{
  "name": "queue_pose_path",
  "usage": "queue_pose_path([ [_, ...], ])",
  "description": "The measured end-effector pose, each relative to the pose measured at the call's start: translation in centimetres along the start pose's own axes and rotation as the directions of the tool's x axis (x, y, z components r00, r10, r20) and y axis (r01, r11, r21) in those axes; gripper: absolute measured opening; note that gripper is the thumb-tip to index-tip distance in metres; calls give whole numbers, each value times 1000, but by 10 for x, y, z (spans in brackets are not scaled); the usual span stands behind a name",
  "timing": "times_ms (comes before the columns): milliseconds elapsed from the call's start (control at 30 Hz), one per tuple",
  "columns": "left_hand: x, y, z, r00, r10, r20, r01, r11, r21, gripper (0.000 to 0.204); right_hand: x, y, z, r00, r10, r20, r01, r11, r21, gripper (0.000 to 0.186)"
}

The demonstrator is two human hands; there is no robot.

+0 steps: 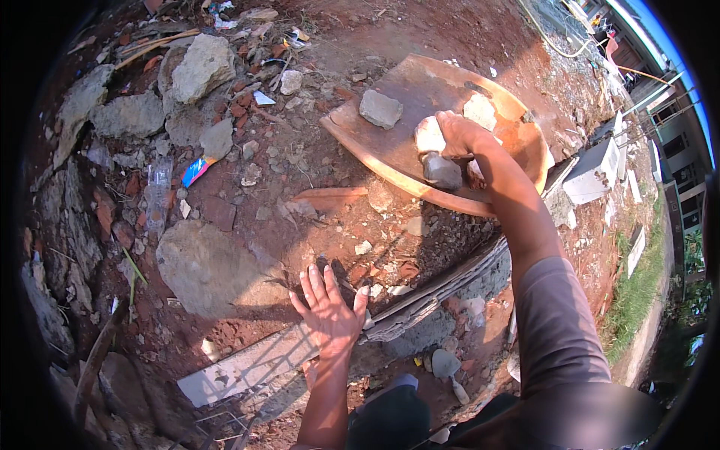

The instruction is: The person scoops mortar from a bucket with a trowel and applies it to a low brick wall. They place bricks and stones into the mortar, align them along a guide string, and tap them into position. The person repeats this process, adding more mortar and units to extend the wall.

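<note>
My right hand (463, 136) reaches over a shallow orange-brown pan (352, 142) with a curved rim and grips a pale stone (429, 136). Beneath that stone sits a rounded grey stone (442, 172), close to the pan's near wall. A flat grey rock (381, 109) lies at the left of the pan and a whitish chunk (480, 112) at the far right. My left hand (330, 315), fingers spread and nothing in them, is above the rubble by the edge of a long board (255, 367). Whether its palm touches the board I cannot tell.
A large flat stone (214, 268) lies left of my left hand. Big rocks (202, 69) and a clear plastic bottle (158, 193) litter the left side. A trowel (448, 369) lies near my legs. White blocks (592, 172) stand at the right beside grass.
</note>
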State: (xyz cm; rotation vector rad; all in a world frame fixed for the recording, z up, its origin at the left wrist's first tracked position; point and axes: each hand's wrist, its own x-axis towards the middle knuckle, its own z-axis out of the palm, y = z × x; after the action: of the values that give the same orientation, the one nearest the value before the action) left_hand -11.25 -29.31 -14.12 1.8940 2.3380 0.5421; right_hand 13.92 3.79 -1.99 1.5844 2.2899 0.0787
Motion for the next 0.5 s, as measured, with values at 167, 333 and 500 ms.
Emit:
queue_pose_path([
  [167, -3, -1, -3, 998, -30, 47, 30, 999, -14, 79, -27, 5, -16, 951, 137, -277, -54, 956, 287, 79],
  [333, -2, 6, -2, 991, -51, 122, 56, 998, -34, 80, -84, 30, -83, 795, 324, -513, 302, 521, 798, 80],
  [500, 2, -23, 1, 997, -72, -25, 72, 997, 13, 74, -216, 29, -176, 618, 179, -765, 375, 789, 488, 70],
])
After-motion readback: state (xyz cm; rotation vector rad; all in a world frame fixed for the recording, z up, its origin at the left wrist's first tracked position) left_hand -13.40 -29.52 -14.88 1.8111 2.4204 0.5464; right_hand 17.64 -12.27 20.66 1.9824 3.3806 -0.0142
